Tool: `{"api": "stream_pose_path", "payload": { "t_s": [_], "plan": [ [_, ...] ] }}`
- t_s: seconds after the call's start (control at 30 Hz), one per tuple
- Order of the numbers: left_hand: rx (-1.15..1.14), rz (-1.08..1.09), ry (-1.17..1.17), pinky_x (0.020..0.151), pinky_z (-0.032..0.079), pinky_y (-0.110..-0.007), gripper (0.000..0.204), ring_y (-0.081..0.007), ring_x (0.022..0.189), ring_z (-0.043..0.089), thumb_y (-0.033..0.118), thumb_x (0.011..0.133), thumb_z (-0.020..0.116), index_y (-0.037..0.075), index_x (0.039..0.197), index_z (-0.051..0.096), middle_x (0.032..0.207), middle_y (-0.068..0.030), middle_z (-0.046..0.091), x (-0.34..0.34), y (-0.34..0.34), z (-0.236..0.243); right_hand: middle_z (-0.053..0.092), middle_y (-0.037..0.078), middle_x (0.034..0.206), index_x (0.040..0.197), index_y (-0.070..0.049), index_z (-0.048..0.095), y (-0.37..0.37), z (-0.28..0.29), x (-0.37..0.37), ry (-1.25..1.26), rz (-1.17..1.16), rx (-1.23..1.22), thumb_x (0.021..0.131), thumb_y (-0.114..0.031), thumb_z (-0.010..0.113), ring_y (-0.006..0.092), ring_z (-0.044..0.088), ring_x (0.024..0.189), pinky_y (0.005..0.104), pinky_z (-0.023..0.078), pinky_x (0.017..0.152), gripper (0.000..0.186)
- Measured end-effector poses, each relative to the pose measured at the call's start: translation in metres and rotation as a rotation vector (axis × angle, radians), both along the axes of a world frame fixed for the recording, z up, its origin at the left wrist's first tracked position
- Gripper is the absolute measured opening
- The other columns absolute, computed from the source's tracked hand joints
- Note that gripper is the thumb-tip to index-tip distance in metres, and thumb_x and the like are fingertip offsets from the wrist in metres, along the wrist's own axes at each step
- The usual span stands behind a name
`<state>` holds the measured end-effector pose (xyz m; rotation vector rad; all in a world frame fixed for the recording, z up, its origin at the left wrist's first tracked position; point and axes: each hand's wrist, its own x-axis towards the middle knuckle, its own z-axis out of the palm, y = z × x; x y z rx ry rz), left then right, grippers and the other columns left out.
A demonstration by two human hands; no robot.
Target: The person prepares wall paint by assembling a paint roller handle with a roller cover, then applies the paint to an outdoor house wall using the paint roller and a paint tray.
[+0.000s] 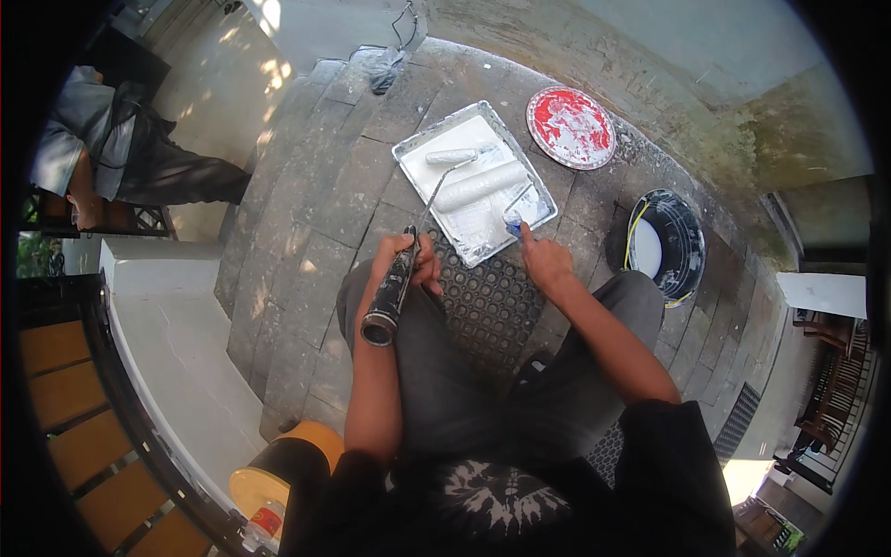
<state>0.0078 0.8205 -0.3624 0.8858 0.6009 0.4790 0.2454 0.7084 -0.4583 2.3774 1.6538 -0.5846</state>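
My left hand is closed around the black, paint-specked handle of a small paint roller. From that handle a thin wire runs out to its white sleeve, which lies over the paint tray. White paint covers much of the tray's inside. Across the tray's middle rests a larger white-coated paint roller, its wire frame bending back to a blue, paint-smeared handle. My right hand grips the end of that blue handle at the tray's near right edge.
A red paint-smeared lid lies beyond the tray by the wall. To the right stands a black bucket with white paint inside. A dark studded mat lies before me. Another person sits at far left; a grey plastic bag lies at the back.
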Motion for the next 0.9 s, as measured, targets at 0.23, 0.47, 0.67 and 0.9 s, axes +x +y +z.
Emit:
{"api": "stream_pose_path", "payload": {
  "t_s": [0.23,0.47,0.67,0.9],
  "plan": [
    [-0.018,-0.012,-0.028,0.053,0.050,-0.033,0.042,-0.0225,0.061,0.048,0.045,0.084,0.034,0.011,0.061,0.040,0.047,-0.0028,0.032,-0.004,0.003,-0.002,0.066,0.019,0.087,0.131,-0.005,0.039,-0.037,0.028,-0.005,0.035,-0.022,-0.098,0.086,-0.011,0.046,0.0347,0.065,0.079,0.0451,0.052,0.067,0.046],
    [0.007,0.013,-0.034,0.054,0.051,-0.032,0.043,-0.0223,0.063,0.049,0.045,0.085,0.035,0.010,0.061,0.040,0.049,-0.0031,0.033,0.001,0.000,0.002,0.067,0.018,0.087,0.129,-0.001,0.039,0.050,-0.006,0.005,0.024,-0.013,0.043,0.086,-0.010,0.045,0.0337,0.066,0.080,0.0435,0.053,0.068,0.044],
    [-0.007,0.015,-0.051,0.055,0.052,-0.033,0.042,-0.0224,0.064,0.049,0.045,0.085,0.035,0.010,0.062,0.040,0.049,-0.0034,0.033,-0.013,0.003,-0.004,0.067,0.019,0.087,0.130,-0.001,0.038,0.025,-0.009,-0.007,0.030,0.008,0.018,0.084,-0.008,0.047,0.0342,0.066,0.079,0.0433,0.053,0.067,0.048],
    [-0.041,0.025,0.066,0.057,0.052,-0.034,0.042,-0.0221,0.061,0.050,0.044,0.085,0.034,0.009,0.063,0.042,0.048,-0.0036,0.034,-0.007,-0.001,0.000,0.066,0.019,0.085,0.133,-0.001,0.036,-0.020,0.011,-0.011,0.023,-0.024,-0.056,0.082,-0.008,0.049,0.0346,0.066,0.077,0.0432,0.054,0.066,0.053]
  ]
}}
